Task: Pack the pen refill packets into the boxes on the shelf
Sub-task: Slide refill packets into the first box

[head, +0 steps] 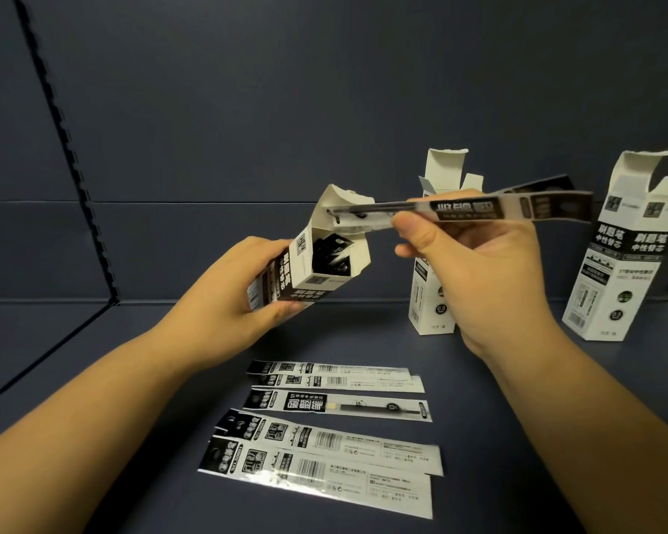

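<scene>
My left hand grips a white and black box, tilted with its open mouth facing right; dark packets show inside. My right hand pinches a long pen refill packet, held nearly level, its left tip at the box's open flap. Several more refill packets lie flat on the shelf below my hands.
Two more white boxes stand upright with open lids on the dark shelf: one behind my right hand, one at the far right. A dark back wall and a slotted upright post close in the left side.
</scene>
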A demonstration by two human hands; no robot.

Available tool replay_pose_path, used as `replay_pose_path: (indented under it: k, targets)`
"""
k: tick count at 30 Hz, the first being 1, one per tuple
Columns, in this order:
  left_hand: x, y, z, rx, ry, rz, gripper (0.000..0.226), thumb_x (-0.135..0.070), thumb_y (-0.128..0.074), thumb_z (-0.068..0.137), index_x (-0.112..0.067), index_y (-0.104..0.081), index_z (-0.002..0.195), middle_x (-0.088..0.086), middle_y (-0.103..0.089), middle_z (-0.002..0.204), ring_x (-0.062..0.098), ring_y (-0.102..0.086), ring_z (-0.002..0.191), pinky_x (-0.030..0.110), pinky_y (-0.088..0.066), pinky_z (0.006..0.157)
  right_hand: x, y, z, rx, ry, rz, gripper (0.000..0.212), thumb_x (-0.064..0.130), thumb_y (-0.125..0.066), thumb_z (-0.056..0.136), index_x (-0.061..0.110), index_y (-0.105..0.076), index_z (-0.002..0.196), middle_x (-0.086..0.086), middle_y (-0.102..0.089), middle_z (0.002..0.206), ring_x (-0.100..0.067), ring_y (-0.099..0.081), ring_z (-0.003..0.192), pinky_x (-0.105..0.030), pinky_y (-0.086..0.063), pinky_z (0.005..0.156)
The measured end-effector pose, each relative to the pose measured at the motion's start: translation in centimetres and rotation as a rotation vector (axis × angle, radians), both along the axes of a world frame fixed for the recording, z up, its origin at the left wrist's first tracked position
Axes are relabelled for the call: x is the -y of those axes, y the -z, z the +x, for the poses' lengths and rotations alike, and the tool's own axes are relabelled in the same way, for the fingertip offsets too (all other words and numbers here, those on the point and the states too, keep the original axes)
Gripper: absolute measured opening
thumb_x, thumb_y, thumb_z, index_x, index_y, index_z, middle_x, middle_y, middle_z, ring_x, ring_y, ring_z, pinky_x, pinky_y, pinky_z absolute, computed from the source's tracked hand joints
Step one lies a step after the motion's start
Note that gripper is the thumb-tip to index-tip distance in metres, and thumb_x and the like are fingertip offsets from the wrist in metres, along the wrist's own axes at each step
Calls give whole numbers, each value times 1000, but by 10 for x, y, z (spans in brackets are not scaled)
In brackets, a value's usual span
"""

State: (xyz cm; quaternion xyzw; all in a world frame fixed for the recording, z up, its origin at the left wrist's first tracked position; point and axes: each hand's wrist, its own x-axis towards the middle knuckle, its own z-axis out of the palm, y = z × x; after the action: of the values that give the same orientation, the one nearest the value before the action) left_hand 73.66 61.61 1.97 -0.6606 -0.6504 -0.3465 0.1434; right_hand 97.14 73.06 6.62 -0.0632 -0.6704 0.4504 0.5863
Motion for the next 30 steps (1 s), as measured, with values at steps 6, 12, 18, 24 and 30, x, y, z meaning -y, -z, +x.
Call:
replay_pose_path:
  k: [6,12,18,24,30]
  targets:
    - [0,-1,2,0,9,5,65,-47,-70,80,-48,-41,138,-30,-50,123,-4,-50,119,19,-43,98,1,0,1,9,7,66,14,11,-80,82,23,-73,83,9,-76,80,-13,-73,71,-24,-58,70]
    - [0,-1,2,-17,14,6,65,-44,-72,80,-49,-41,137,-31,-50,121,-3,-51,118,19,-43,98,0,2,0,45,27,108,19,10,-81,82,27,-73,81,11,-76,80,-11,-72,73,-29,-61,73]
    - [1,0,0,-21,29,19,63,-50,-69,83,-51,-39,138,-31,-49,123,0,-51,119,23,-45,99,-5,3,-1,146,27,97,16,17,-79,83,31,-72,81,17,-74,78,-1,-68,75,-20,-53,73]
    - [0,0,1,-30,49,8,63,-57,-68,85,-47,-41,140,-31,-50,124,3,-52,121,24,-45,99,-9,-1,3,163,57,141,16,11,-73,90,27,-71,87,8,-73,81,-7,-68,80,-20,-55,78]
    - [1,0,5,-31,58,-19,66,-40,-73,83,-48,-40,140,-30,-50,122,2,-51,120,11,-41,95,-9,-1,4,295,90,287,15,12,-73,90,27,-71,89,13,-71,90,-2,-68,91,-14,-49,84]
